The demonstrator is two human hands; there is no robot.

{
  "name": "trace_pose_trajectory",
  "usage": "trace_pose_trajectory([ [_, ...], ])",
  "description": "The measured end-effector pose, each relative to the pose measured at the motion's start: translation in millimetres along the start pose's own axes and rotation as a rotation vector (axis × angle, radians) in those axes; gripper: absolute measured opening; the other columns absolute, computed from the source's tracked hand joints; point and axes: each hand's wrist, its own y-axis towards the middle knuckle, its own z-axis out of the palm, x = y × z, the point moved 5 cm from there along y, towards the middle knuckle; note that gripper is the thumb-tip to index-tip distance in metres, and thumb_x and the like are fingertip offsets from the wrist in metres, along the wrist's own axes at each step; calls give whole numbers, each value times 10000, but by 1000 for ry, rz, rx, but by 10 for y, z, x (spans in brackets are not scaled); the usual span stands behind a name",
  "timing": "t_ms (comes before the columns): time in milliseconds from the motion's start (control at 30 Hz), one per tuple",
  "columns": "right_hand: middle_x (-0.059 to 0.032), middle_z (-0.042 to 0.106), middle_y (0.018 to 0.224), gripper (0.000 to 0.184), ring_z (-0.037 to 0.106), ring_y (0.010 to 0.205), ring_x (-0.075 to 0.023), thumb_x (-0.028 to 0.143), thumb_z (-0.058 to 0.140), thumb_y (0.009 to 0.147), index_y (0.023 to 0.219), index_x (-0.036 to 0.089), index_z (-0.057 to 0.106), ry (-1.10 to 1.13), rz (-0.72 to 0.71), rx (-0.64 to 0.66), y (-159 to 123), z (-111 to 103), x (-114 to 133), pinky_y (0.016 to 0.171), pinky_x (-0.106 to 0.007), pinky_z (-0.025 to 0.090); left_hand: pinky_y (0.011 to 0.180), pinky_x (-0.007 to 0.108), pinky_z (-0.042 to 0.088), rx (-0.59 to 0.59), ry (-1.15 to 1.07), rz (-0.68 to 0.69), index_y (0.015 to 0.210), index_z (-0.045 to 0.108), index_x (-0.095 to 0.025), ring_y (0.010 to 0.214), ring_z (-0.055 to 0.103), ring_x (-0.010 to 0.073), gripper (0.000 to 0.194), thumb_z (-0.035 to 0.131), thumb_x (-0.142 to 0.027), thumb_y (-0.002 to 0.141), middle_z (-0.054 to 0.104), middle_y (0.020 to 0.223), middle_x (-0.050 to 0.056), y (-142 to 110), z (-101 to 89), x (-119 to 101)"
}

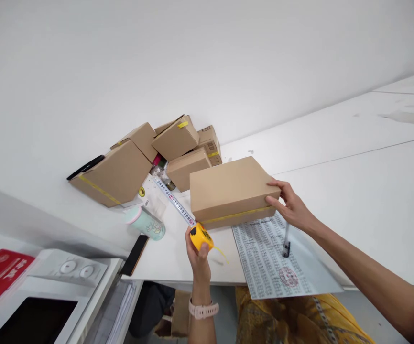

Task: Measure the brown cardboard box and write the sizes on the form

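Observation:
My left hand is closed around a yellow tape measure. Its white blade extends up and to the left past the near left corner of a cardboard box. My right hand grips that box by its right end, thumb on the near side and fingers over the top edge. A strip of yellow tape runs along the box's near face. Below the box lies a printed sheet with a red round stamp, and a pen rests on it.
Several cardboard boxes are piled against the wall at the back left. Before them lies a pale green tumbler beside a black flat object. A white microwave and a red box stand at lower left. The white table continues rightward.

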Motion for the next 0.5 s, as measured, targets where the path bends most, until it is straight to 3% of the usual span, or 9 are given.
trace_pose_trajectory([
  [200, -119, 433, 1598, 477, 587, 1297, -310, 567, 563, 946, 1333, 296, 499, -55, -13, 71, 4, 83, -310, 1040, -492, 508, 733, 300, 535, 50, 123, -71, 1257, 566, -182, 860, 637, 207, 755, 813, -585, 667, 662, 1029, 84, -8, -8, 277],
  [267, -105, 473, 1571, 484, 569, 1320, -326, 568, 557, 948, 1354, 307, 522, -104, -37, 57, -26, 23, -261, 1053, -515, 500, 720, 319, 548, 48, 193, -58, 1309, 533, -191, 848, 644, 216, 791, 788, -605, 686, 655, 1037, 87, -81, -27, 239],
  [333, -105, 556, 1491, 477, 586, 1288, -330, 571, 557, 947, 1343, 304, 558, -147, -25, -49, -60, -116, -110, 1046, -535, 498, 769, 360, 570, 84, 292, 4, 1392, 475, -214, 931, 662, 254, 840, 775, -587, 702, 648, 1136, 114, -190, -22, 92],
  [433, -106, 691, 1269, 477, 682, 969, -265, 589, 545, 950, 1325, 298, 584, -46, 105, -235, -139, -374, 232, 851, -474, 571, 1002, 466, 529, 339, 463, 101, 1436, 462, -230, 1199, 614, 351, 874, 783, -515, 676, 608, 1328, 149, -449, 86, -137],
  [500, -88, 724, 1160, 494, 625, 733, -204, 610, 484, 974, 1368, 323, 562, 150, 170, -226, -198, -469, 483, 667, -400, 551, 1109, 511, 460, 589, 566, 53, 1431, 490, -215, 1292, 562, 406, 956, 832, -498, 585, 595, 1385, 164, -689, 178, -145],
])
